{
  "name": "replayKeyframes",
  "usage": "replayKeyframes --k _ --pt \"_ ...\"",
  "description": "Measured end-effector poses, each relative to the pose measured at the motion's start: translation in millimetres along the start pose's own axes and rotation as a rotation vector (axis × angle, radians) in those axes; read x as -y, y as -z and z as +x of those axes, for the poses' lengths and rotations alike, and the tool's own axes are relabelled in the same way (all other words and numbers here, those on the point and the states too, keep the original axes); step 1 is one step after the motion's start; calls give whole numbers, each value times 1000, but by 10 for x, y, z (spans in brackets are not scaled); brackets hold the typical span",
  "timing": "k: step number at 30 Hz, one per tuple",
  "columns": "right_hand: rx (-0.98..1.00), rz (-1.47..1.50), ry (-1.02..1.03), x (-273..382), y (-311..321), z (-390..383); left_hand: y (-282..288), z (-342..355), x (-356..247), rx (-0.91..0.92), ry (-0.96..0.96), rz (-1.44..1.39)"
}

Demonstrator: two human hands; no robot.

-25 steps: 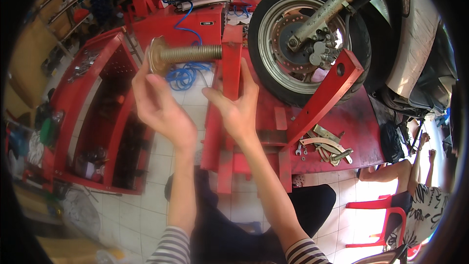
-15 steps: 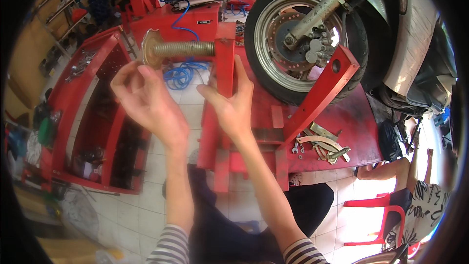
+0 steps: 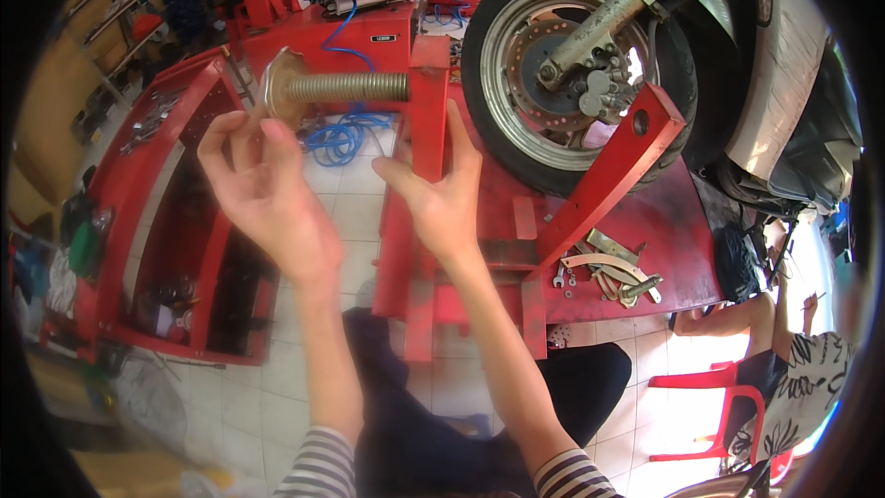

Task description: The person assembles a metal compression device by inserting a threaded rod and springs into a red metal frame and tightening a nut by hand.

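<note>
A threaded screw (image 3: 350, 88) runs sideways into a red steel upright (image 3: 428, 120) of a wheel clamp, and a worn metal handwheel (image 3: 284, 88) sits on its left end. Just under that wheel is my left hand (image 3: 267, 189), palm up, fingers loosely bent and apart. Its fingertips are at the wheel's lower rim; whether they press on it I cannot tell. My right hand (image 3: 441, 203) grips the red upright below the screw, thumb on the left side and fingers round the right. Opposite stands the clamp's other red arm (image 3: 608, 180), slanted, with a hole near its top.
A motorbike's front wheel (image 3: 502, 83) stands behind the clamp on a red lift platform (image 3: 678, 267). Metal brackets (image 3: 613, 267) and a spanner (image 3: 559, 275) lie there. At left is a red tool cart (image 3: 111, 212); a blue hose (image 3: 346, 140) coils behind. A person sits near a red chair (image 3: 728, 406).
My left hand has shifted slightly left, and its fingers have spread a little. The handwheel appears turned to a different angle. My right hand keeps its grip on the upright.
</note>
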State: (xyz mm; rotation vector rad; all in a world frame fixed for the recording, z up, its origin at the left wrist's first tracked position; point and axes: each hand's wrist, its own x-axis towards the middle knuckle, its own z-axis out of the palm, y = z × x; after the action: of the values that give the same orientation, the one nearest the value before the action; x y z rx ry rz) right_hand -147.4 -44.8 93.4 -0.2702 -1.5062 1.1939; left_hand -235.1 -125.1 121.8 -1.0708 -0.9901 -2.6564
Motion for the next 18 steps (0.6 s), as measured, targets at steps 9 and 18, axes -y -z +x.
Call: replayKeyframes --k 9,18 --pt "-17 -3 31 -37 1 1 16 9 24 -60 63 -122" --pt "-4 -29 -33 -43 -4 -4 125 -9 144 8 -71 -45"
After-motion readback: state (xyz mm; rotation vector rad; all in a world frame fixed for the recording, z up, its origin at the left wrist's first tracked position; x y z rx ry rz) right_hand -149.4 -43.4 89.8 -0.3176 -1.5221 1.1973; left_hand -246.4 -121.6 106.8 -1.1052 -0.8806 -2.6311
